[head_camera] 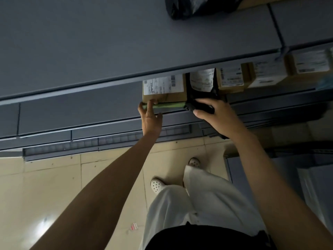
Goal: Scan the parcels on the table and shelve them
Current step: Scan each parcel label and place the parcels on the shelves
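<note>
Shelf (pixel 108 109) holds row of labelled parcels (pixel 232 78); green parcel (pixel 169 105) flat under cardboard box (pixel 162 95), long axis 9-to-3 o'clock. Left grip (pixel 150 118) fingers spread on its 9 o'clock end; right grip (pixel 216 114) pinching black bag parcel (pixel 193 95)

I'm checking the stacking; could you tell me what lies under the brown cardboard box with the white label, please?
A flat green item shows along the lower edge of the brown cardboard box, the left hand touching its left end. Its reach underneath is hidden.

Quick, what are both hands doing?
Left hand: open, fingertips touching the cardboard parcel.
Right hand: closed around a black object.
</note>
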### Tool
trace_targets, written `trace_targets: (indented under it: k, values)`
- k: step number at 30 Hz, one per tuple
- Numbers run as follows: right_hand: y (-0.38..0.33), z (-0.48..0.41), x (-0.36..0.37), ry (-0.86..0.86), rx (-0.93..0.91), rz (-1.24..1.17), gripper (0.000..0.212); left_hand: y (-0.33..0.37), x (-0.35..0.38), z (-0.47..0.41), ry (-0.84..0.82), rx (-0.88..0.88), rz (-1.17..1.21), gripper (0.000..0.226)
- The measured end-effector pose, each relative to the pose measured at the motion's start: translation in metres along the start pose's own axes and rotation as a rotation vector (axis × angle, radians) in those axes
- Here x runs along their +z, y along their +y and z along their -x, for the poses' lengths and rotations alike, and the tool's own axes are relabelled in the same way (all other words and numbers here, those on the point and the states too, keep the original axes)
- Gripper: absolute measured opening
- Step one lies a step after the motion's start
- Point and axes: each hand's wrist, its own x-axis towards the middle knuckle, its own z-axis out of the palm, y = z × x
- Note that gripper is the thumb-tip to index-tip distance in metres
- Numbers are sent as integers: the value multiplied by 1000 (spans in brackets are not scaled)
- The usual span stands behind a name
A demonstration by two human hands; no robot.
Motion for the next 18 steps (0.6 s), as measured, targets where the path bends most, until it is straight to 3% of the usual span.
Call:
trace_targets:
  k: [4,10,18]
  values:
    - [5,2,4,-19,-3,-18,47,-6,-3,-1,-103,25,-233,63]
    - [1,11,12,-52,-16,26,48,-4,-14,4,-217,27,-400,73]
    - [-71,23,65,-106,-168,107,48,-58,-92,60,-71,94,-474,71]
